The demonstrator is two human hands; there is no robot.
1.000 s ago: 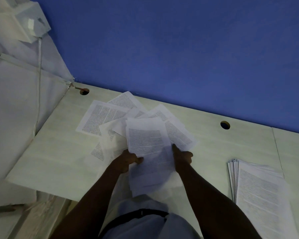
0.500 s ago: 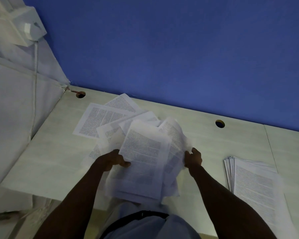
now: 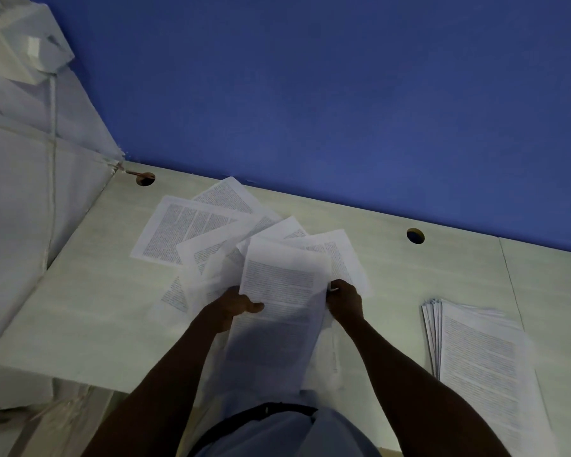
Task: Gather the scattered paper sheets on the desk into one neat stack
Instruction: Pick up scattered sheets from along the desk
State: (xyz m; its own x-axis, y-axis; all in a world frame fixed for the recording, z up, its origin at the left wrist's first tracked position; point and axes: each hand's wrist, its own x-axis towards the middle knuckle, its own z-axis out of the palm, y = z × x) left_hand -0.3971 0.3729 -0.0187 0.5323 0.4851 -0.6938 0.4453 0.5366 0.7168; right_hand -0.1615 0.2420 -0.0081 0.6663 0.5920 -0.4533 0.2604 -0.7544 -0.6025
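Paper fills the near view: a loose bundle of printed sheets [image 3: 279,311] is held over the front edge of the desk [image 3: 89,311], the left hand [image 3: 233,308] gripping its left edge with the thumb on top, the right hand [image 3: 343,301] pinching the right edge. The dim light makes it hard to count, but several sheets seem to hang unevenly beneath the top one. To square them well, I would loosen both grips a little and tap the lower edges on the desk. To the right lies a fanned pile [image 3: 482,361]. Farther back, more scattered sheets [image 3: 192,229] overlap near the blue wall [image 3: 310,94], yet to be collected.
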